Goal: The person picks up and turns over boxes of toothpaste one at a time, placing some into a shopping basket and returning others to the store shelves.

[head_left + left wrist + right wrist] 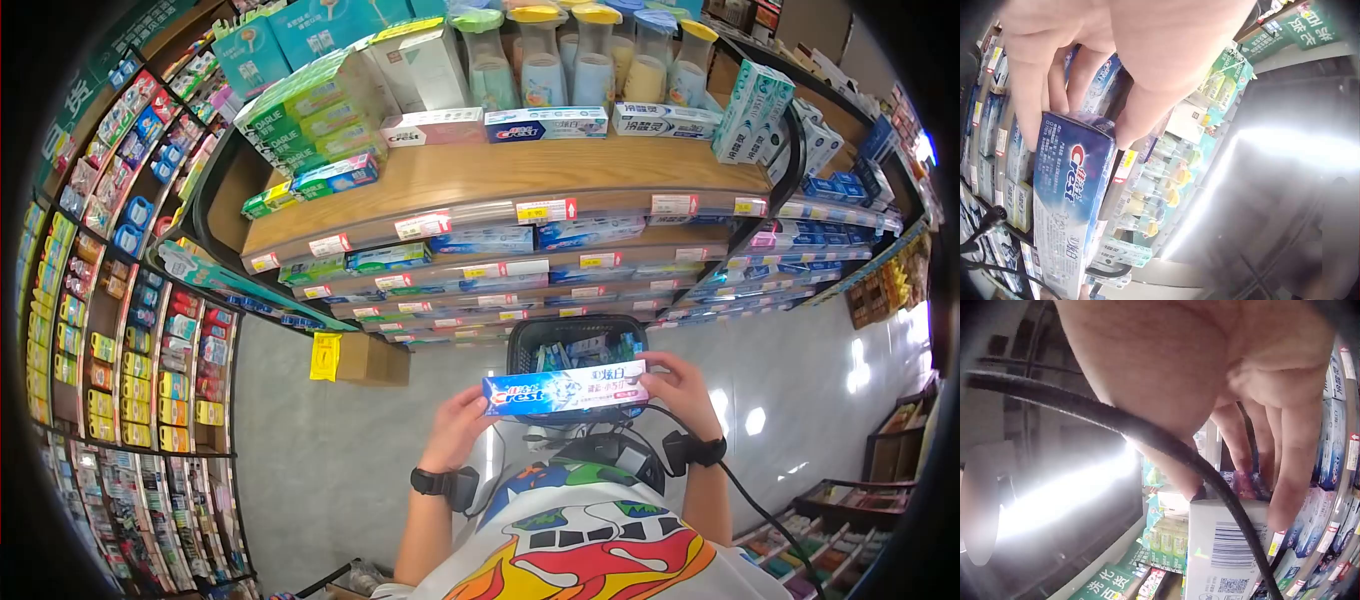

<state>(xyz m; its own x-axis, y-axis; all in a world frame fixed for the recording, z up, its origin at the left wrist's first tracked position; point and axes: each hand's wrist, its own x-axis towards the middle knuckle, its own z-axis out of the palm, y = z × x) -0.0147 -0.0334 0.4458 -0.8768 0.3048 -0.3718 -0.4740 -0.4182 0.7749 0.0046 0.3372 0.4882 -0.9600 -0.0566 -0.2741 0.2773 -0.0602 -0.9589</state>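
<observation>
I hold a blue and white Crest toothpaste box (565, 388) level in front of my chest, just above a black shopping basket (520, 345). My left hand (462, 420) pinches its left end; in the left wrist view the fingers (1041, 94) and thumb curl over the box (1069, 206). My right hand (680, 385) grips the right end, and in the right wrist view its fingers (1285, 481) wrap the barcode end of the box (1229, 550).
A curved wooden shelf (500, 170) with toothpaste boxes and bottles stands ahead, more toothpaste rows below it. Racks of small goods (130, 330) line the left. A cardboard box (372, 360) sits on the grey floor (330, 470). A black cable (1147, 437) crosses the right wrist view.
</observation>
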